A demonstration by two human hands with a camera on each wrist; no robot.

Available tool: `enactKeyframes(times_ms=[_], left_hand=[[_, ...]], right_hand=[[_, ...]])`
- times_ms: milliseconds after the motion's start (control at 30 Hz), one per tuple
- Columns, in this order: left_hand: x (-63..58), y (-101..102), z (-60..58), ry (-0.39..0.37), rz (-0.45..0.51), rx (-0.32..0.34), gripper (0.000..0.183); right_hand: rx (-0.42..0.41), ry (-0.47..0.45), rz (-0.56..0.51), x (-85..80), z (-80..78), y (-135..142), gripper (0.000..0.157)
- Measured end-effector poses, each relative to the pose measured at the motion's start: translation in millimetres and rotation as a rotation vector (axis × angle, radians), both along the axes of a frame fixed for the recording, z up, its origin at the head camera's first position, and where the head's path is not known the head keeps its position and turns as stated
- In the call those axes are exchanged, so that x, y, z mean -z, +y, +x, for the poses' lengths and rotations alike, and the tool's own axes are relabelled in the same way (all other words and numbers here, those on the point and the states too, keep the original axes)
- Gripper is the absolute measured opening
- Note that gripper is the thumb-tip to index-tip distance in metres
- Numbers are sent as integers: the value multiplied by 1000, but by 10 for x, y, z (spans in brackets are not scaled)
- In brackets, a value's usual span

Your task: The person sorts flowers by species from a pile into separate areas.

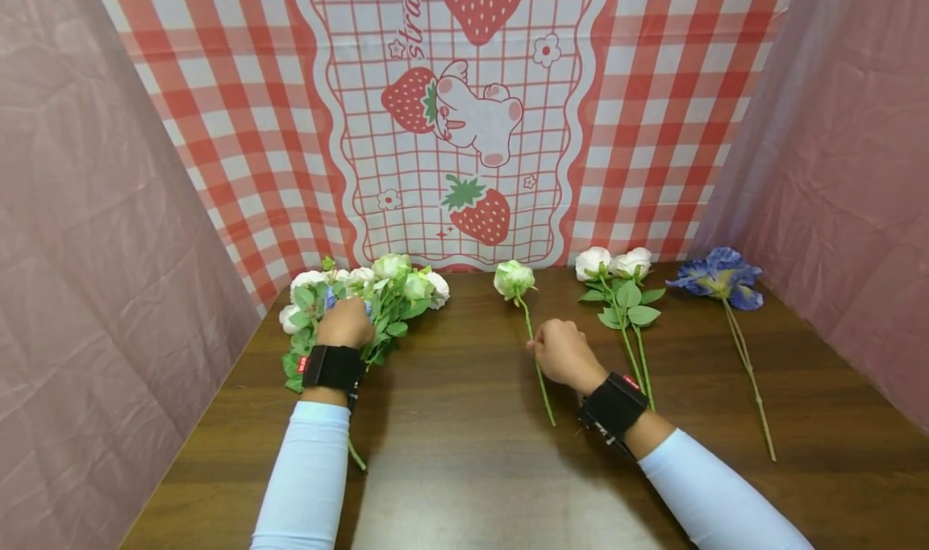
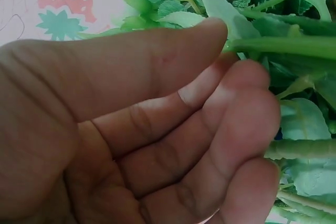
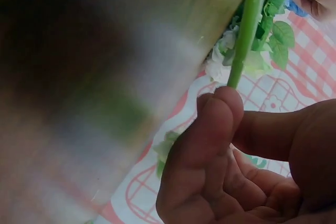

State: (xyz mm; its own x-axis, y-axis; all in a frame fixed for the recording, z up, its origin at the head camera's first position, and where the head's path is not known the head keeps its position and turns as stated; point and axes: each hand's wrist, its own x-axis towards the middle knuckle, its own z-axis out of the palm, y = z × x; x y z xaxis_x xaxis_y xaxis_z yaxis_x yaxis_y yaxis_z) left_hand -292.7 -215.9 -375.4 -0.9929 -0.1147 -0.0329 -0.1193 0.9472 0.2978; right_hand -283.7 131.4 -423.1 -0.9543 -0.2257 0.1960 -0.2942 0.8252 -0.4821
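On the left, my left hand (image 1: 347, 322) is over a bunch of artificial white and pale green roses (image 1: 395, 292) with leafy stems. In the left wrist view, its thumb and forefinger pinch a green flower stem (image 2: 294, 46), the other fingers curled below. Bits of blue petal (image 1: 330, 297) show beside this hand. Near the middle, my right hand (image 1: 564, 355) pinches the stem (image 3: 248, 35) of a single pale green rose (image 1: 514, 279) between thumb and fingertips. That rose's head points to the back of the table, its stem end toward me.
Two white roses (image 1: 630, 263) with leaves lie right of my right hand. Farther right is a blue-purple iris (image 1: 718, 277) on a long stem. A strawberry-print checked cloth (image 1: 653, 131) hangs behind the wooden table (image 1: 450, 453), with pink curtains (image 1: 842, 171) at both sides.
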Motion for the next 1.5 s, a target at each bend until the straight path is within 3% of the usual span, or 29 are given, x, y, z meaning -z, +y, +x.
enactKeyframes(times_ms=[400,833,1267,1500], left_hand=[[40,8,-18,-55,-21,-40,27],[52,23,-16,-70,-34,-37,30],[-37,17,27,1,-34,-64,39],[-89,23,56,42,-24,-57,29]], right_hand=[[-6,-45,49,21,4,2,43],[-83,-92,102,43,7,26,33],[-144,-124,120,-40,26,44,33],[-120,-142,96,-138,51,72,29]])
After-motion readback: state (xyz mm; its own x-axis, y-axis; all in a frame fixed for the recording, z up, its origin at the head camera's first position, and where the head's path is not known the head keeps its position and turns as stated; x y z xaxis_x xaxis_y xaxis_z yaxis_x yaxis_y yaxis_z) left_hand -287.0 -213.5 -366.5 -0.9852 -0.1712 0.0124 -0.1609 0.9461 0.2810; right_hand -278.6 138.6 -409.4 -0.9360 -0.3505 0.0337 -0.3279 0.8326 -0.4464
